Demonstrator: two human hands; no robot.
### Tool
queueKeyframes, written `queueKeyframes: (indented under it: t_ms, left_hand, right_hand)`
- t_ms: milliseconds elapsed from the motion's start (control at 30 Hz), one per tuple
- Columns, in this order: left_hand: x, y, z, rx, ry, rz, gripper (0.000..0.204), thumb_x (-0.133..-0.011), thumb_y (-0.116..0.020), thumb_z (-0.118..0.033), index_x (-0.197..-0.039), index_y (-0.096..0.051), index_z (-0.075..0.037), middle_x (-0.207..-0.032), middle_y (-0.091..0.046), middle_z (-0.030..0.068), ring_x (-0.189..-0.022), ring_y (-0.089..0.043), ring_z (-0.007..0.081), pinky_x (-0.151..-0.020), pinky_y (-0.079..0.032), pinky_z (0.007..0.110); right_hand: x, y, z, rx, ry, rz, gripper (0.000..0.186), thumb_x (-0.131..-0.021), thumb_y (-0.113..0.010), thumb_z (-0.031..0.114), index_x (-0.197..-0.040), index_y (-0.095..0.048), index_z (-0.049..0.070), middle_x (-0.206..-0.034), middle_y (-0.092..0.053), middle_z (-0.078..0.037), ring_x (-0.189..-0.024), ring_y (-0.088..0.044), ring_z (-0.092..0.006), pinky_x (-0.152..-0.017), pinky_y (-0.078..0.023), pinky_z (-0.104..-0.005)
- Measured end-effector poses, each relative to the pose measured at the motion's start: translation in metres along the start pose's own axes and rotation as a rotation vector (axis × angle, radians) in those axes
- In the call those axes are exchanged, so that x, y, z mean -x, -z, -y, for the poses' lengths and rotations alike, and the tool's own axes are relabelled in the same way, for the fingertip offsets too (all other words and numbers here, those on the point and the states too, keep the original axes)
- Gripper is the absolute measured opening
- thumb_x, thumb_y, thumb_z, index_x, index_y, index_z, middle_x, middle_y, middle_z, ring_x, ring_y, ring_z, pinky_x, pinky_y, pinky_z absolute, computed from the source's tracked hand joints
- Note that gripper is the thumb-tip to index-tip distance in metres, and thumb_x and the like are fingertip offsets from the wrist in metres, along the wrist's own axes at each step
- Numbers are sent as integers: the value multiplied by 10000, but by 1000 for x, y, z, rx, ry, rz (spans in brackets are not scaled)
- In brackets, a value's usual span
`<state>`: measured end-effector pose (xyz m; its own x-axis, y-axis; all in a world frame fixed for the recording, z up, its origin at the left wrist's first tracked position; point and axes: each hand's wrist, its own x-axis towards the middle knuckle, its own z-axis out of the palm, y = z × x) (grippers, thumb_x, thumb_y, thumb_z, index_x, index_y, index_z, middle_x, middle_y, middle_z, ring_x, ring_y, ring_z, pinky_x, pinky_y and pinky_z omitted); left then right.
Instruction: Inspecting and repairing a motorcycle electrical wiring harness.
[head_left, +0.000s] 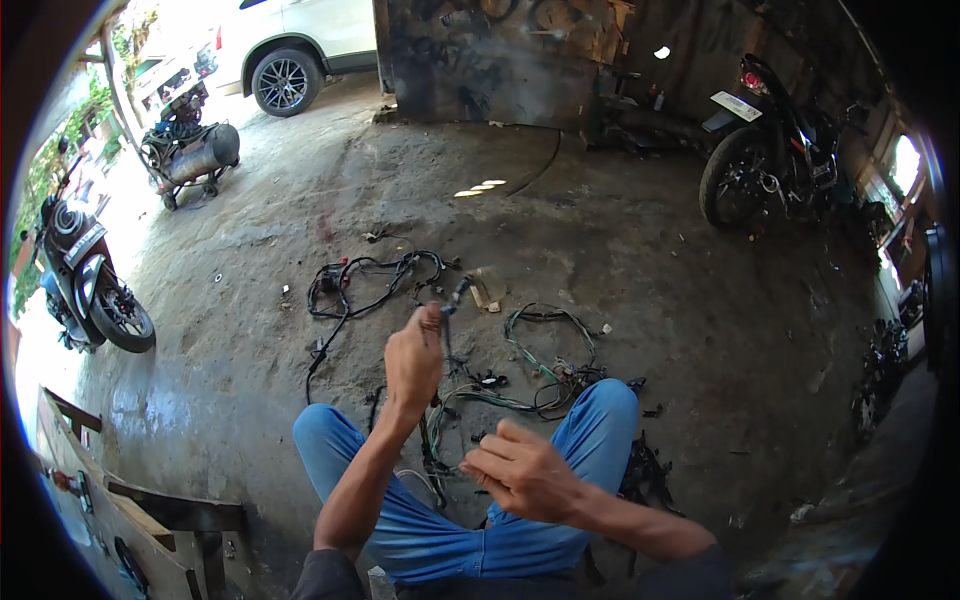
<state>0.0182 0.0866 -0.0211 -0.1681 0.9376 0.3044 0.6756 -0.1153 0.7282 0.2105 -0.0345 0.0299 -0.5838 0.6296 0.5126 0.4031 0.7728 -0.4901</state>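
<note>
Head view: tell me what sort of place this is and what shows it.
Likely a vehicle repair workshop: a motorcycle stands at the right, what looks like an air compressor at the upper left, and loose wiring lies across the stained floor.

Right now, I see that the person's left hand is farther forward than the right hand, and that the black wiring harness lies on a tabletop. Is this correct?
Not entirely: the surface is wrong. The head view shows the black wiring harness lying on the grey concrete floor. The left hand is indeed farther forward than the right hand.
</note>
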Motion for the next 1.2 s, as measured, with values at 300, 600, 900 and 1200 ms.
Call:
queueKeyframes:
  t_ms: [300, 600, 900, 1200]
  left_hand:
    - [-32, 19, 113, 571, 282, -332, 488, -1091, -441, -476, -762, -473, -117, -686, -449, -35, -586, -412, 70, -531, -364, 258]
    - [25, 57, 24, 560, -28, 7, 407, -1126, -396, -343, -973, -565, -7, -745, -456, -12, -696, -383, 84, -625, -337, 265]
    - [69, 63, -39, 697, -48, 318, 333, -1111, -458, -264, -1192, -588, 32, -894, -583, 17, -808, -527, 80, -759, -438, 246]
    - [79, 56, -67, 567, -73, 410, 215, -1014, -648, -154, -1111, -601, 32, -937, -621, 68, -842, -625, 133, -770, -499, 287]
  right_hand:
    - [66, -27, 42, -401, -84, 123, 78, -845, -755, 125, -887, -705, 82, -766, -641, -44, -745, -594, -247, -688, -514, -364]
    - [155, 92, -71, 65, -880, -753, 148, -859, -740, 39, -1006, -732, 49, -867, -553, -62, -794, -575, -153, -700, -470, -285]
    - [387, -22, -159, 169, -1400, -373, 313, -762, -714, -8, -1070, -736, 43, -947, -725, -158, -951, -695, -272, -828, -539, -402]
    - [417, -86, -158, 578, -1271, -665, 251, -753, -727, -37, -998, -704, 11, -941, -605, -127, -999, -683, -340, -840, -547, -374]
